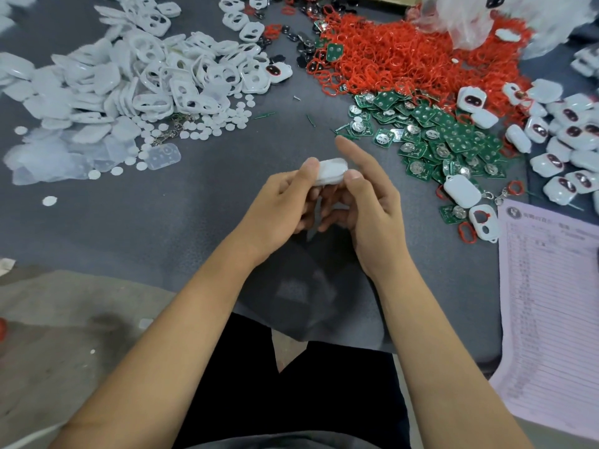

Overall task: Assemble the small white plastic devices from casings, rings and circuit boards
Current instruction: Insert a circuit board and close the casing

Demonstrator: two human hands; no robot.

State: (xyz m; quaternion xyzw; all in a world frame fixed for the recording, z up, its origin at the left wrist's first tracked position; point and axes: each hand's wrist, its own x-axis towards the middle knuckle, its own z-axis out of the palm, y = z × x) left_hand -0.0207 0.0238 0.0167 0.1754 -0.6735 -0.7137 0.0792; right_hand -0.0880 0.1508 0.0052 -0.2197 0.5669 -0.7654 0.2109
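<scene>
A small white plastic device [331,170] sits between both hands above the middle of the grey table. My left hand [285,202] pinches its left end with thumb on top and fingers curled beneath. My right hand [366,196] pinches its right end with the thumb, while the index finger sticks out straight. White casings [155,76] lie heaped at the far left. Red rings [405,56] form a mound at the far centre-right. Green circuit boards [434,137] are piled to the right.
Finished white devices [564,140] crowd the right edge. A printed paper sheet [551,306] lies at the near right. Small white discs [207,124] and a clear button pad [163,156] are scattered at the left. A plastic bag [505,17] sits far right.
</scene>
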